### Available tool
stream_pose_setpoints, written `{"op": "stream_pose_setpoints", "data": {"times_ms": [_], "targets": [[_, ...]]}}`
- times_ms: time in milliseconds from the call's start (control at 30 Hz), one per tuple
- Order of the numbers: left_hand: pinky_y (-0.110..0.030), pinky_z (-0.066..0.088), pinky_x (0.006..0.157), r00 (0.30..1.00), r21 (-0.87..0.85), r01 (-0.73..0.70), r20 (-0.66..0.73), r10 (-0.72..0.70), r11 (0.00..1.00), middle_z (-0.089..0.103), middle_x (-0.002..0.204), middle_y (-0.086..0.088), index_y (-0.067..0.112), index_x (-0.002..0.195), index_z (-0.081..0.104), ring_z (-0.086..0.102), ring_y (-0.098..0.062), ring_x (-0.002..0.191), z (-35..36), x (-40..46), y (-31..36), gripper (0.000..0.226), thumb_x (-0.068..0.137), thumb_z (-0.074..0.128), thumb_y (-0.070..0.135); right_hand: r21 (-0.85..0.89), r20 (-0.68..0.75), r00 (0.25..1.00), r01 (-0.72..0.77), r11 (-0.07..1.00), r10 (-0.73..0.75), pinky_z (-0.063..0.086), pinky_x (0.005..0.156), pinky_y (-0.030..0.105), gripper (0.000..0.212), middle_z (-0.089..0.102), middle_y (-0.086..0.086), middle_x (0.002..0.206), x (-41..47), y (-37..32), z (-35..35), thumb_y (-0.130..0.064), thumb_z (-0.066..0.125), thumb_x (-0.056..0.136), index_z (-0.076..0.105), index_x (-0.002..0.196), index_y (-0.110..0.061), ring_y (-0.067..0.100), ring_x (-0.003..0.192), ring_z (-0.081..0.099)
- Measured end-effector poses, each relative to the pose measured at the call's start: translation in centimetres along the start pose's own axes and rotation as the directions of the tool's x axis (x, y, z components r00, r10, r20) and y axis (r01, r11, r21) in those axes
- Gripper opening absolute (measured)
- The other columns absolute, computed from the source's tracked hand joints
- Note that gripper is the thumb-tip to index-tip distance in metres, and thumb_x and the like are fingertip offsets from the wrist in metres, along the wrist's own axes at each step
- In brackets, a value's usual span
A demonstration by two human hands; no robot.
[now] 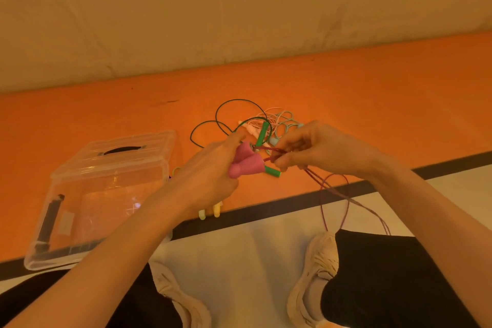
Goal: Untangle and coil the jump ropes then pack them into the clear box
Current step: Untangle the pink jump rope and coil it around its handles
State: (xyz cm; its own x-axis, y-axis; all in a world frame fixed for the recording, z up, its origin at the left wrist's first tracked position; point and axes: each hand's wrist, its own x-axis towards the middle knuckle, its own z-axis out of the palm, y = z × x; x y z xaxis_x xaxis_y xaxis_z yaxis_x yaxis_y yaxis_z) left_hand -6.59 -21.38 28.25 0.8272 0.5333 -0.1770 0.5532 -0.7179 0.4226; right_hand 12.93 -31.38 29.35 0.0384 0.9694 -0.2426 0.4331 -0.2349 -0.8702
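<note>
Coiling 1 rope: left hand (210, 168) grips 2 pink handles (246, 161), right hand (314, 149) pinches the dark red cord (335, 192). Remaining ropes (255, 125) lie tangled on the orange mat (372, 104); clear box (106, 189) stands left, lid on. Next: wrap loops evenly.

pale label on clear box (106, 184), print too blurred to read

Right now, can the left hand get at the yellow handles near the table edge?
Probably not yet: the left hand grips the pink handles, and its wrist covers part of the yellow handles.
</note>
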Motion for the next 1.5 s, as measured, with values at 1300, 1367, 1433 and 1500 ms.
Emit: {"op": "stream_pose_setpoints", "data": {"times_ms": [1300,1367,1433,1500], "targets": [[-0.030,0.030,0.055,0.984,-0.119,0.005,-0.174,-0.025,0.993,0.052,0.071,0.009,0.031,0.087,0.043,0.045,-0.005,0.061,-3.2,-2.0,-2.5,0.049,0.071,0.037,0.077,-0.394,-0.509,0.824,0.037,0.918,-0.251,0.043,0.070,0.027,0.016,0.067,-0.004,0.087,3.3,-1.3,2.6,-0.012,0.063,0.088,0.074,0.096,-0.019,0.012,0.077,0.056],[-0.029,0.029,0.056,0.975,-0.105,-0.002,-0.223,-0.022,0.994,0.054,0.073,0.010,0.033,0.092,0.046,0.048,-0.005,0.064,-3.0,-2.1,-2.7,0.049,0.072,0.040,0.077,-0.331,-0.536,0.820,0.016,0.943,-0.202,0.043,0.073,0.029,0.016,0.067,-0.006,0.090,3.2,-1.3,2.7,-0.014,0.065,0.087,0.075,0.097,-0.022,0.013,0.083,0.056],[-0.030,0.032,0.057,0.965,-0.117,-0.006,-0.260,-0.025,0.993,0.055,0.074,0.011,0.034,0.096,0.048,0.050,-0.005,0.066,-2.8,-2.0,-2.7,0.049,0.072,0.042,0.077,-0.169,-0.573,0.812,0.018,0.985,-0.113,0.046,0.076,0.029,0.018,0.069,-0.004,0.094,3.3,-1.3,2.6,-0.012,0.067,0.085,0.076,0.098,-0.022,0.013,0.088,0.061],[-0.030,0.037,0.057,0.960,-0.138,0.009,-0.275,-0.047,0.990,0.055,0.075,0.011,0.034,0.097,0.048,0.051,-0.005,0.067,-2.5,-1.8,-2.4,0.049,0.072,0.044,0.076,-0.030,-0.572,0.820,0.012,0.999,-0.027,0.051,0.081,0.032,0.019,0.072,0.000,0.097,3.4,-1.5,2.5,-0.009,0.067,0.084,0.076,0.098,-0.019,0.014,0.090,0.066]]}}
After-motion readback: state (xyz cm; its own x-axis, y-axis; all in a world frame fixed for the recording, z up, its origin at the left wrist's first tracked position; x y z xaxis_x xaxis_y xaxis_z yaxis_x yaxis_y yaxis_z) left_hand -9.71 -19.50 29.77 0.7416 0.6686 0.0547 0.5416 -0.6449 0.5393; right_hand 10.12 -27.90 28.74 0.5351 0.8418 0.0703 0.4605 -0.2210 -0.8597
